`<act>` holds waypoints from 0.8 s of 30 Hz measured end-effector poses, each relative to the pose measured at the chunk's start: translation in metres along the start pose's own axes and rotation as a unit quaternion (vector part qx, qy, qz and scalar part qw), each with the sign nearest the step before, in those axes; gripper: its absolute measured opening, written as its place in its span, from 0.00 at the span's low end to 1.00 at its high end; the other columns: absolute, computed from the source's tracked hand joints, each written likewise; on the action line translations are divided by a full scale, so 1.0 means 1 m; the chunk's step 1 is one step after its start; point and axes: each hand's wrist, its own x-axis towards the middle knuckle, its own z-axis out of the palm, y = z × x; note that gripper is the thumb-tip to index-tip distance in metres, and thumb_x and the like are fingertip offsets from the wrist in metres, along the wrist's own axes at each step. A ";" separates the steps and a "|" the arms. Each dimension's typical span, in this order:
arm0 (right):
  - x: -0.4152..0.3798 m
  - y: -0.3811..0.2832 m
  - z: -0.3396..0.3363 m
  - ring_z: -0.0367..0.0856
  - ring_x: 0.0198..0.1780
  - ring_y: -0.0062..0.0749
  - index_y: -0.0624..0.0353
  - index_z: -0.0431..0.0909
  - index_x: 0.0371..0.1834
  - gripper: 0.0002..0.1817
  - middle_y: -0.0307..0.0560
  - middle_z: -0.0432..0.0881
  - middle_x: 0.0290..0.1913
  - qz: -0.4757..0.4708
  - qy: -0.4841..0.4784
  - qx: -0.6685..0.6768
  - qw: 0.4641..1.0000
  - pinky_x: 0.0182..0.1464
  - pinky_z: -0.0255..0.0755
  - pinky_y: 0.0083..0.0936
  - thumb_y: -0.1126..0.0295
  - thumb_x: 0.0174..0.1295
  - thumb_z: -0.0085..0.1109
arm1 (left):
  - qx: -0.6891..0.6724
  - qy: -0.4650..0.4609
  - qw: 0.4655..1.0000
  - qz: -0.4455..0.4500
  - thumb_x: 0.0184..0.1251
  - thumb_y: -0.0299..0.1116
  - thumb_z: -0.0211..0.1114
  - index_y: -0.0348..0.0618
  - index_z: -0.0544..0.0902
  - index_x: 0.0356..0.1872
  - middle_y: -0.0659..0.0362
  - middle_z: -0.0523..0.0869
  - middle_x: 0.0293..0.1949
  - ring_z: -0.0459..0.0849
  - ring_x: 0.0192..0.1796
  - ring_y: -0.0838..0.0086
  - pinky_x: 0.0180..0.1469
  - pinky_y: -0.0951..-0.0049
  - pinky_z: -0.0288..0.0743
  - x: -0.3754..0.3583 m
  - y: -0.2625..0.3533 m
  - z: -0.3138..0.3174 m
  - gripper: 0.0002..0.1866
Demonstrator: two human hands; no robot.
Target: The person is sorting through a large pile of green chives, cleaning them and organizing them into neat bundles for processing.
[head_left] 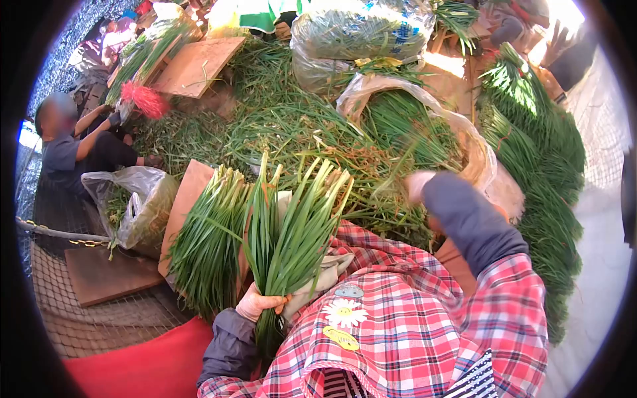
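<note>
My left hand (260,302) is closed around the leaf end of a bunch of garlic chives (292,245), whose pale stalk ends fan out away from me. Beside it, a thicker pile of chives (211,239) lies across a wooden board (178,244). My right hand (419,187) is raised over loose leaves and trimmings (371,179). Motion smears its fingers, so what it holds, if anything, does not show. Just beyond it, an open plastic sack (483,149) holds more chives (411,126).
Bundled chives (537,172) are stacked along the right. A stuffed plastic bag (361,33) stands at the back. To the left are a clear bag of trimmings (142,212), a brown board (109,273) and a seated person (66,149) near red ties (144,99).
</note>
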 end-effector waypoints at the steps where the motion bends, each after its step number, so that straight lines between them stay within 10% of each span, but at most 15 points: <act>1: -0.009 -0.026 -0.004 0.80 0.49 0.43 0.56 0.82 0.42 0.17 0.54 0.81 0.46 0.004 -0.034 -0.024 0.999 0.50 0.73 0.36 0.63 0.51 0.53 | 0.012 -0.001 1.000 0.006 0.44 0.21 0.64 0.33 0.78 0.43 0.51 0.82 0.32 0.78 0.23 0.71 0.27 0.74 0.71 0.001 0.003 0.001 0.19; 3: -0.022 -0.057 -0.025 0.82 0.38 0.42 0.56 0.82 0.39 0.17 0.49 0.84 0.34 -0.004 0.124 0.191 0.974 0.43 0.74 0.36 0.59 0.50 0.57 | 0.030 0.003 0.999 0.015 0.44 0.21 0.64 0.33 0.78 0.43 0.51 0.83 0.32 0.79 0.23 0.71 0.27 0.74 0.71 0.000 0.004 0.006 0.19; 5: -0.034 -0.084 -0.042 0.75 0.22 0.22 0.63 0.79 0.35 0.21 0.41 0.80 0.23 -0.058 0.084 0.655 0.749 0.26 0.70 0.22 0.53 0.53 0.63 | 0.039 0.014 0.999 0.014 0.44 0.22 0.64 0.34 0.79 0.42 0.52 0.83 0.31 0.79 0.24 0.72 0.29 0.74 0.71 -0.001 0.004 0.009 0.18; 12: -0.032 -0.138 -0.028 0.73 0.20 0.20 0.64 0.80 0.40 0.14 0.42 0.78 0.21 -0.170 -0.024 0.689 0.704 0.24 0.68 0.17 0.64 0.59 0.58 | 0.055 0.022 0.998 0.035 0.45 0.22 0.64 0.34 0.80 0.40 0.53 0.83 0.31 0.78 0.25 0.73 0.31 0.75 0.71 0.002 0.018 0.012 0.16; 16: -0.025 -0.082 -0.038 0.69 0.17 0.20 0.59 0.78 0.30 0.08 0.35 0.72 0.17 -0.130 0.198 0.874 0.424 0.22 0.68 0.21 0.67 0.61 0.54 | 0.040 0.042 0.998 0.028 0.45 0.21 0.64 0.34 0.80 0.39 0.54 0.83 0.30 0.78 0.25 0.73 0.30 0.75 0.71 -0.001 0.016 0.004 0.15; 19: -0.018 -0.062 -0.054 0.79 0.29 0.32 0.60 0.82 0.33 0.10 0.42 0.82 0.28 -0.141 0.295 0.596 0.733 0.37 0.73 0.27 0.65 0.56 0.60 | 0.033 0.030 0.999 0.029 0.46 0.21 0.65 0.34 0.80 0.39 0.54 0.83 0.30 0.78 0.25 0.73 0.30 0.75 0.71 0.003 0.016 0.002 0.15; 21: -0.019 -0.086 -0.073 0.81 0.39 0.37 0.57 0.83 0.35 0.14 0.43 0.84 0.36 -0.264 0.455 0.252 0.812 0.45 0.72 0.30 0.59 0.54 0.61 | 0.041 0.018 0.999 0.027 0.45 0.20 0.64 0.34 0.79 0.40 0.53 0.82 0.31 0.78 0.24 0.73 0.30 0.75 0.71 0.009 0.016 0.002 0.17; 24: -0.015 -0.125 -0.094 0.74 0.53 0.42 0.53 0.83 0.40 0.24 0.43 0.82 0.46 -0.226 0.408 0.023 0.884 0.53 0.67 0.40 0.49 0.44 0.66 | 0.059 0.019 0.998 0.016 0.43 0.19 0.62 0.33 0.78 0.43 0.52 0.81 0.31 0.78 0.24 0.73 0.30 0.75 0.71 0.014 0.016 0.000 0.20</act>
